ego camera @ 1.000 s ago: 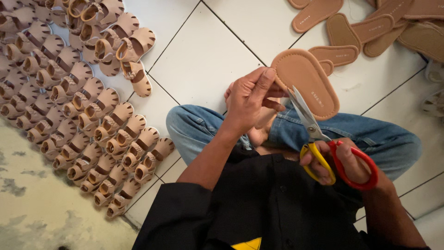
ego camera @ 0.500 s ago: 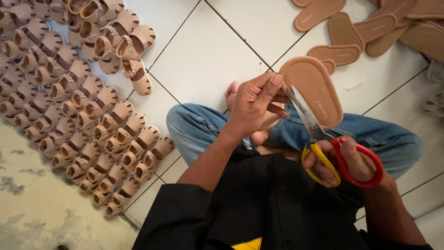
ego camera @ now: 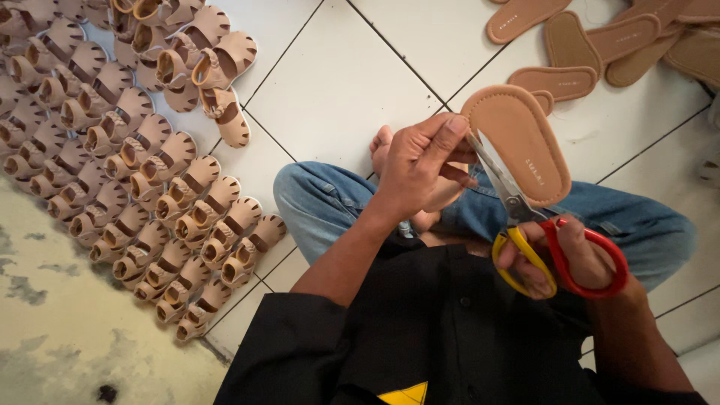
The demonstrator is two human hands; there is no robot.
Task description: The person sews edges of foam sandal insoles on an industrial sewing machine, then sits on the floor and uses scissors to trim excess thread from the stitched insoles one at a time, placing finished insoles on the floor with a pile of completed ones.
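While the left hand [ego camera: 424, 161] pinched one tan sole [ego camera: 517, 142] by its edge above the lap, the right hand [ego camera: 559, 255] gripped one pair of scissors [ego camera: 525, 217], blades against the sole's rim. Bare white tiles [ego camera: 337, 82] lay open ahead. Rows of small sandals [ego camera: 135, 157], too many to count, crowded the left; about six loose soles [ego camera: 592, 45] lay upper right.

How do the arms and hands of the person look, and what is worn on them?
Both hands are bare: the left hand and the right hand have no gloves, and no rings or watch can be seen. The forearms are uncovered. Black sleeves of a dark shirt are pushed up toward the elbows. The fingers have short nails. The shirt has small dark buttons and a yellow patch at the bottom edge.
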